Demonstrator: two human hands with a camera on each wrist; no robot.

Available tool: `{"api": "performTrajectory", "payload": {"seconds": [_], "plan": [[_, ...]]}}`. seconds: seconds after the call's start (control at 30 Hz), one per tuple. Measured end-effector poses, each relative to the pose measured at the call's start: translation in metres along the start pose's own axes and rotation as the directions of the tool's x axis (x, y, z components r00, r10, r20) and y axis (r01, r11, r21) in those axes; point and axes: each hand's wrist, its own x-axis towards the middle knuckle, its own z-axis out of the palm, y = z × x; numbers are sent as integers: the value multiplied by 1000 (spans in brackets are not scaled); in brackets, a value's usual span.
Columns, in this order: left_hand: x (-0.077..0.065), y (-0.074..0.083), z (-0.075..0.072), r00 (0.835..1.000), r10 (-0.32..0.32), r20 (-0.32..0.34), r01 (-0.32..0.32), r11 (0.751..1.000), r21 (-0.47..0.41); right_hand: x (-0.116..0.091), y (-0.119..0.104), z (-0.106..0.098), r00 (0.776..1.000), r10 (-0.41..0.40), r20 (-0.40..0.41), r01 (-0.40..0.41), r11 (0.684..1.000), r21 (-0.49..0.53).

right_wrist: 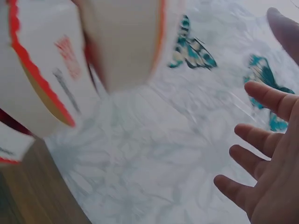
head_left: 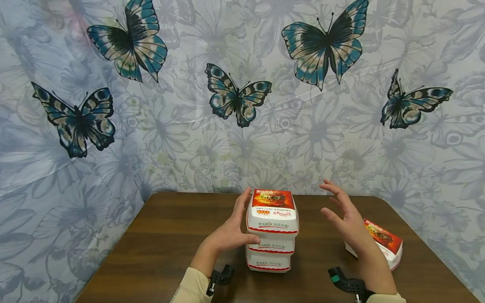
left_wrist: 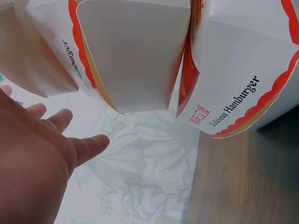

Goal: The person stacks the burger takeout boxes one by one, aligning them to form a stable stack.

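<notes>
Hands: two, well apart, one on each side of the stack. Left hand (head_left: 229, 230): fingers extended and spread beside the stack's left side, thumb across the front at the middle box; contact cannot be told. Right hand (head_left: 345, 219): fingers loosely extended and parted, a gap between it and the stack.

Stack of burger boxes (head_left: 278, 235): three, white card, upright near the middle of the counter (head_left: 159, 229), between the hands. Top lid: red panel (head_left: 273, 198) with a hamburger picture, a line of white Chinese lettering only partly in view, smaller print and an orange-red label below. Each front: a line of Chinese script over a red scalloped edge. Side wall, left wrist view: "Delicious Hamburger" (left_wrist: 233, 101) in black, small red Chinese characters (left_wrist: 199, 115) alongside.

Single burger box (head_left: 394, 246): same red picture panel, set at an angle on the counter to the right of the stack, partly hidden behind the right forearm (head_left: 373, 267).

Wrist cameras: two, black, one on the left wrist (head_left: 221, 277), one on the right wrist (head_left: 348, 283), the latter with a green patch. Sleeves (head_left: 191, 286): cream.

Counter: brown, wood-grained. Backdrop (head_left: 174, 155): pale grey flowers, five blue-and-black butterflies (head_left: 238, 97).
</notes>
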Motion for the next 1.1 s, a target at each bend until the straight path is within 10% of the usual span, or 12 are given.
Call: {"api": "performTrajectory", "payload": {"seconds": [0.47,0.77,1.1], "plan": [[-2,0,-1,1000,-24,-6,24,1000,4,-20,13,-55,946,323,1,-320,938,-133],[-2,-2,0,1000,-20,-16,20,1000,-1,-27,26,-72,913,399,82,-366,892,-264],[-1,-5,0,1000,-18,-11,18,1000,-1,-42,62,-87,853,511,105,-377,743,-553]]}}
